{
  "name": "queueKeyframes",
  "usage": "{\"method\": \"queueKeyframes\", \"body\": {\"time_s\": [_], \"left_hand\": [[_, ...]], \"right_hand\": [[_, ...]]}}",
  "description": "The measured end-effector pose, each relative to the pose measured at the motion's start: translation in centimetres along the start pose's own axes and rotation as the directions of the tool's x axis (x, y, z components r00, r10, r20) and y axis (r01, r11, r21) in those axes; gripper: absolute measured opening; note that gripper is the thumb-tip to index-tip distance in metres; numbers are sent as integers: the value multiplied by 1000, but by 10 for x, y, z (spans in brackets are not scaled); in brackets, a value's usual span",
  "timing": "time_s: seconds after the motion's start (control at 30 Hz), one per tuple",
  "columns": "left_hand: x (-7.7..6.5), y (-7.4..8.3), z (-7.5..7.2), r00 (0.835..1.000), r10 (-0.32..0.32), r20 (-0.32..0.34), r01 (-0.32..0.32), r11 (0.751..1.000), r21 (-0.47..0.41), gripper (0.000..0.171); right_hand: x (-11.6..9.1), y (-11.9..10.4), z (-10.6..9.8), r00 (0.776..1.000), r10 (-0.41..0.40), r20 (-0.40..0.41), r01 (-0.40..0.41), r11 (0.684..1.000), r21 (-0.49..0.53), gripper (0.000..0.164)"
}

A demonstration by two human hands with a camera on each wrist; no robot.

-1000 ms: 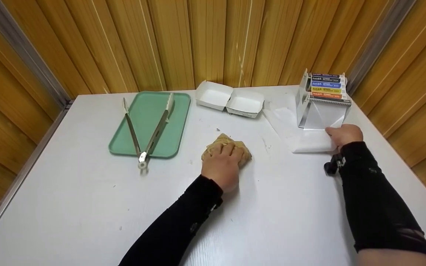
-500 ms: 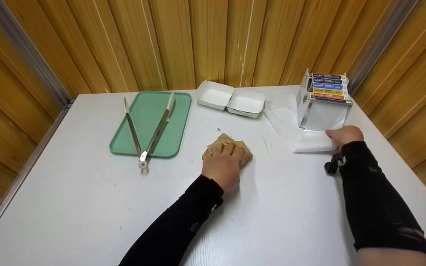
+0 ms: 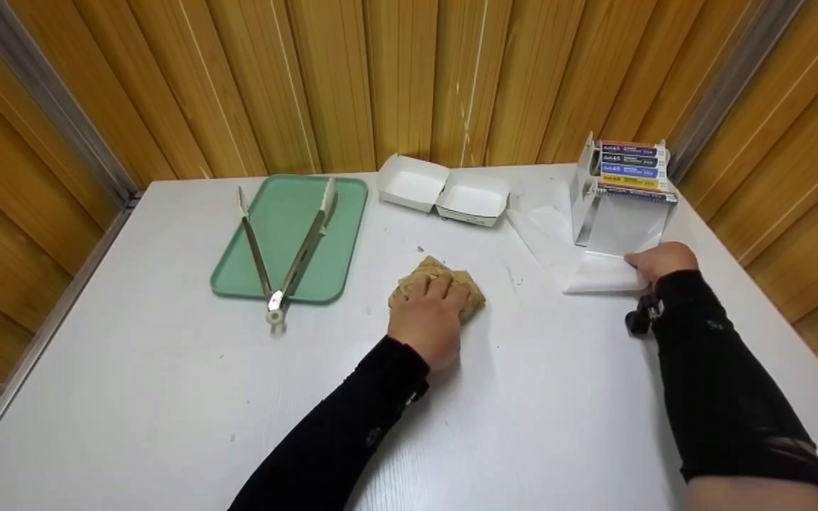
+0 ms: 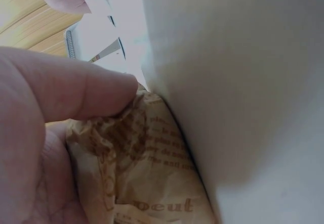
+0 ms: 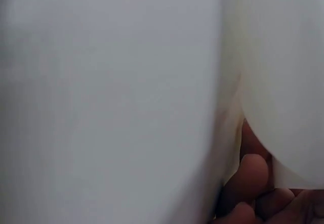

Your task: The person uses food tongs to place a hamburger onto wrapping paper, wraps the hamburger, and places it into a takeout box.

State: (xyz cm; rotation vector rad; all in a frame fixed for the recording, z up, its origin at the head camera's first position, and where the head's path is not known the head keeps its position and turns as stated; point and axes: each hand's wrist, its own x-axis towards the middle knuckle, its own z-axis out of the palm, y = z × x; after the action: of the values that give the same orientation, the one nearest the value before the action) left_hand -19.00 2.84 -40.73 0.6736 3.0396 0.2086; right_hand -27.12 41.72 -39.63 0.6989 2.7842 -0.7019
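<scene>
My left hand (image 3: 427,323) rests over a crumpled brown paper-wrapped bundle (image 3: 475,285) on the table and holds it. In the left wrist view, the thumb presses on the bundle's printed wrapper (image 4: 152,163); what lies inside is hidden. At the right, my right hand (image 3: 667,260) pinches the edge of a white paper strip (image 3: 601,275). The strip comes from the front of a label dispenser (image 3: 582,213) with coloured labels (image 3: 629,170) across its top. In the right wrist view, curled fingers (image 5: 250,176) show behind the blurred white paper.
A green tray (image 3: 253,262) stands at the left, with opened metal tongs (image 3: 298,259) lying across it. An open white takeaway box (image 3: 444,202) sits at the table's back edge. More translucent paper (image 3: 540,227) lies left of the dispenser. Wood-patterned walls enclose the table.
The labels atop the dispenser have shifted forward: the orange one near the front has gone over the edge, and another orange one shows at the back. Both hands stay nearly in place.
</scene>
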Motion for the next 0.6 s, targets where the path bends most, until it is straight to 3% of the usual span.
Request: {"method": "queueKeyframes", "body": {"time_s": [0.17, 0.23, 0.33, 0.4, 0.47, 0.6], "left_hand": [[-1, 0, 2, 1000, -9, 0, 9, 1000, 5, 53], [-1, 0, 2, 1000, -8, -2, 8, 1000, 6, 53], [0, 0, 3, 1000, -5, -10, 5, 1000, 8, 53], [0, 0, 2, 1000, -5, -10, 5, 1000, 13, 54], [1, 0, 2, 1000, -6, -8, 6, 1000, 17, 55], [1, 1, 2, 1000, -4, 7, 4, 1000, 19, 55]], "right_hand": [[-4, 1, -1, 1000, -5, 9, 4, 999, 35, 78], [-8, -2, -3, 999, 36, -14, -34, 992, 121, 84], [-14, -12, -6, 986, 112, -124, -70, 951, 300, 85], [-16, -22, -8, 967, 94, -238, -2, 933, 360, 78], [-16, -31, -9, 935, 16, -355, 114, 933, 342, 61], [-14, -44, -10, 859, -206, -469, 306, 940, 148, 39]]}}
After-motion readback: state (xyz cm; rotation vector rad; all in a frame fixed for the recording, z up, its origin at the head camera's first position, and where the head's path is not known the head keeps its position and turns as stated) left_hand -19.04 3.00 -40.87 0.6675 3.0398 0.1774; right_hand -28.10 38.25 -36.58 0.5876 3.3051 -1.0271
